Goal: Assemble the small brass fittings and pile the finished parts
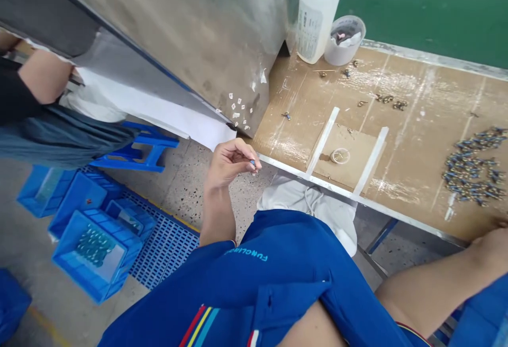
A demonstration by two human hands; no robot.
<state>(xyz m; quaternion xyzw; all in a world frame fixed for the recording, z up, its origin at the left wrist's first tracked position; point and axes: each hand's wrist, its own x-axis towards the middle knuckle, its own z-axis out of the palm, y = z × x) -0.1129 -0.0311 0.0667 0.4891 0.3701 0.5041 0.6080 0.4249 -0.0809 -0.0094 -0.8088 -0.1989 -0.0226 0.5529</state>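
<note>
My left hand (pixel 230 163) is raised just off the front edge of the table, thumb and fingertips pinched together. Between them shows a tiny blue-tipped part (pixel 253 163), mostly covered by the fingers. At the right edge of the view, my right hand (pixel 492 246) rests by the table's front edge, its fingers cut off or too dark to make out. Near it lies a heap of small blue and brass-coloured parts (pixel 472 170). A small round clear dish (pixel 340 156) sits on a cardboard piece (pixel 359 148) between two white tape strips.
At the back stand a white bottle (pixel 317 19) with a blue cap and a tape roll (pixel 341 51) with scraps inside. Loose small parts (pixel 384 98) dot the brown tabletop (pixel 293 140). A metal panel (pixel 190 24) rises at left. Blue bins (pixel 127 262) and another person's arm (pixel 45 74) are beyond.
</note>
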